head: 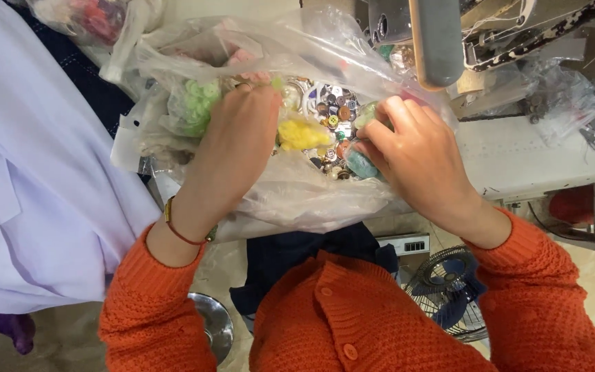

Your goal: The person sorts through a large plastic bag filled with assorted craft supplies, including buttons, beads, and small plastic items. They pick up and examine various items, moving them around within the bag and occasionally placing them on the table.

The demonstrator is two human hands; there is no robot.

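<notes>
Head view: two hands, left hand [232, 148], right hand [414, 155], in one button bag [297, 193].

Both hands, left hand [232, 148] and right hand [411, 155], dig into a clear bag [297, 200] of buttons [332, 114].

two hands [235, 145], one plastic bag [290, 193], one fan [449, 289]

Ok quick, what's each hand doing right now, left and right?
Left hand: fingers spread open, reaching into the clear plastic bag of buttons, holding nothing visible.
Right hand: closed on a small teal packet.
</notes>
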